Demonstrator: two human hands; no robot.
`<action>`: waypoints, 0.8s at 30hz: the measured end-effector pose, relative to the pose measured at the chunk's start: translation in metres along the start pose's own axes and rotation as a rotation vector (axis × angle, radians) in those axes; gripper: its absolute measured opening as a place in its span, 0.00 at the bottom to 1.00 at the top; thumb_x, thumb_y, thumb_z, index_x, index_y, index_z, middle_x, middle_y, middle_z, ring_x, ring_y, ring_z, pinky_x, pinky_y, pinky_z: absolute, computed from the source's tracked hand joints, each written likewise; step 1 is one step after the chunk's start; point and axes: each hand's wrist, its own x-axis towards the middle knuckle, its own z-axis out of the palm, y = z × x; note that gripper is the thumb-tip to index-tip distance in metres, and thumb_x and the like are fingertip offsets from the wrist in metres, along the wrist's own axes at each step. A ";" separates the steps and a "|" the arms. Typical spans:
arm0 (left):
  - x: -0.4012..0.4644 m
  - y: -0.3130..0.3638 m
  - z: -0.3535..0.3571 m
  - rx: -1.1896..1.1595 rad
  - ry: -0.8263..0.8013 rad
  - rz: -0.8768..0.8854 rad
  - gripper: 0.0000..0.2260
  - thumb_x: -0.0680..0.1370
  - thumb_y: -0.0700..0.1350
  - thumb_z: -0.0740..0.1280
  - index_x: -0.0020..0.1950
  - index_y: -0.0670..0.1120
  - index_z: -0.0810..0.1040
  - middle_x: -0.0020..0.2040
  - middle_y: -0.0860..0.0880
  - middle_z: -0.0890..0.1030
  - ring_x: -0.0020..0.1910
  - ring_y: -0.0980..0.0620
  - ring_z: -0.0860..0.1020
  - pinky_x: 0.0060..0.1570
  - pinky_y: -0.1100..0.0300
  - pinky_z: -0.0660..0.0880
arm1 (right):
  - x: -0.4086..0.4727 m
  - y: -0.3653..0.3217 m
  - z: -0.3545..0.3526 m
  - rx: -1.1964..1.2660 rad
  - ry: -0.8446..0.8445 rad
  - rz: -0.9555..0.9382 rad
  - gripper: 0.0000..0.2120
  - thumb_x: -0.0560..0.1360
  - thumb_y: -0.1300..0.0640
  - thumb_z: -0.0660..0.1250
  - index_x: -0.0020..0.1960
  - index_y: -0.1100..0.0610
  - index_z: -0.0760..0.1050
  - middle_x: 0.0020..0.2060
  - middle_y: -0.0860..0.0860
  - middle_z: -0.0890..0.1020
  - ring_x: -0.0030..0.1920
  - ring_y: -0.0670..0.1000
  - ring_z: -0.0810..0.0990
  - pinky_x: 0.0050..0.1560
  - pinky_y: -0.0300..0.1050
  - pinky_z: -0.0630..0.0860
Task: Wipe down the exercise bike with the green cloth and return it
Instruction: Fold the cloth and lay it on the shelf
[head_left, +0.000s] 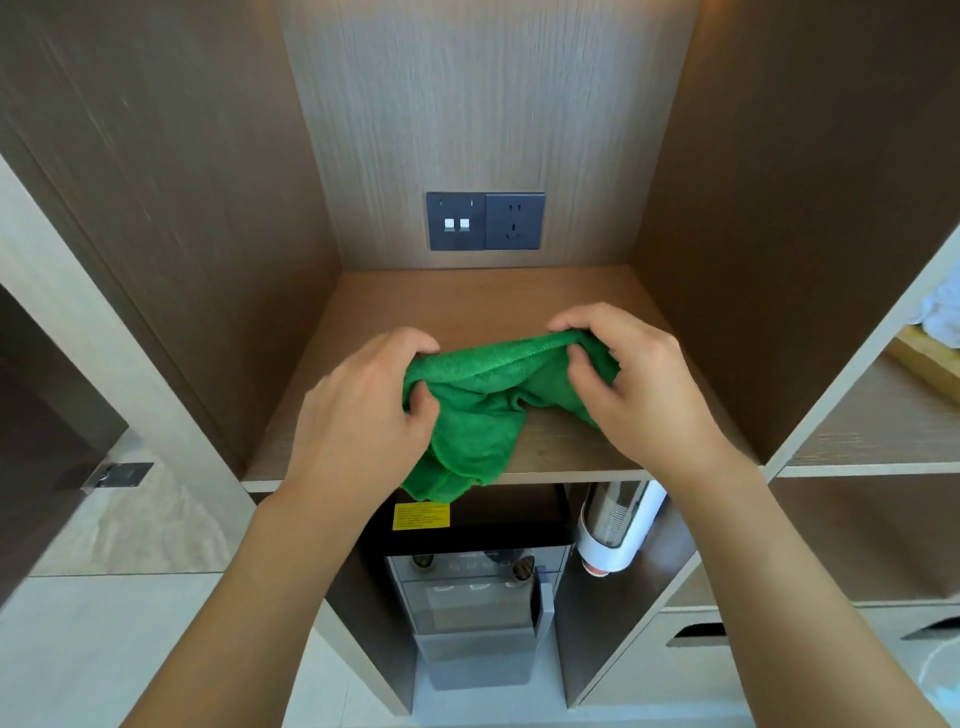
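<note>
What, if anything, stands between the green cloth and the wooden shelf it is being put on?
Nothing visible does. The left hand and right hand both grip the green cloth, bunched over the wooden shelf, one corner hanging past its front edge.

I grip the green cloth (483, 400) with both hands over the wooden shelf (566, 447): my left hand (363, 405) at nine o'clock, my right hand (628, 379) at three. At twelve, a switch panel (455, 222) beside a socket (515, 221). At six, a water dispenser (467, 587).
</note>
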 end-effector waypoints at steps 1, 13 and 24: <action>0.002 -0.004 0.001 -0.004 -0.026 0.009 0.15 0.76 0.40 0.69 0.59 0.55 0.77 0.54 0.58 0.80 0.50 0.50 0.79 0.48 0.51 0.78 | 0.000 0.004 0.003 -0.016 -0.004 -0.004 0.14 0.80 0.69 0.66 0.61 0.58 0.82 0.55 0.47 0.84 0.58 0.46 0.82 0.61 0.38 0.77; 0.007 -0.031 0.008 0.001 -0.015 0.008 0.08 0.82 0.44 0.66 0.59 0.54 0.79 0.53 0.55 0.83 0.51 0.46 0.81 0.47 0.46 0.80 | -0.023 0.028 0.001 0.045 -0.298 0.271 0.23 0.70 0.62 0.78 0.62 0.48 0.83 0.50 0.39 0.85 0.50 0.41 0.83 0.53 0.31 0.75; 0.015 -0.041 -0.012 0.007 0.028 -0.156 0.07 0.83 0.45 0.65 0.56 0.52 0.82 0.45 0.54 0.79 0.45 0.44 0.78 0.44 0.53 0.71 | 0.096 0.030 0.017 -0.173 -0.189 0.203 0.13 0.78 0.65 0.70 0.58 0.53 0.86 0.56 0.51 0.87 0.61 0.54 0.83 0.66 0.46 0.77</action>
